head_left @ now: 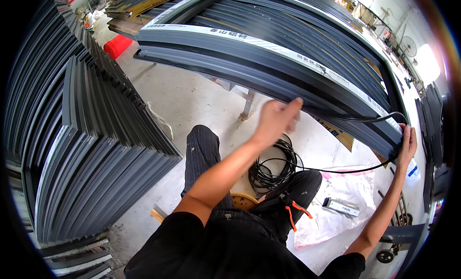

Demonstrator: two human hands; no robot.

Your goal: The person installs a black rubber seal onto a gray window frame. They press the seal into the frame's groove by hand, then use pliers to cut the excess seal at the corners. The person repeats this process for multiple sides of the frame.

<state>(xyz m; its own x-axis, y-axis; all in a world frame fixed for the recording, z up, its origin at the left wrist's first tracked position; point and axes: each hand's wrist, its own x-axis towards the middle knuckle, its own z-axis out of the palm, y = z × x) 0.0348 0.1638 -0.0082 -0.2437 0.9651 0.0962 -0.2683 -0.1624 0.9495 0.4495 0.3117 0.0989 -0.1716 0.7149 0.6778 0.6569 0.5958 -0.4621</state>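
Note:
A dark grey metal frame (269,70) with white label tape along its top lies across the view ahead of me. My left hand (278,120) is at the near side of its front rail, slightly blurred, with thumb and fingers closed on a thin black rubber strip (345,118). That strip runs right along the rail to the frame's near right corner. There my right hand (407,143) pinches it against the corner, fingers partly hidden. From this corner the strip drops and leads back to a loose black coil (291,159) on the floor by my knees.
Stacked dark frames (96,173) stand close on my left. Beneath the work is a metal stand leg (248,103). A white sack (336,185) with a small labelled profile piece (341,207) lies at right. Orange-handled pliers (295,214) rest on my thigh. A red roll (116,47) lies far left.

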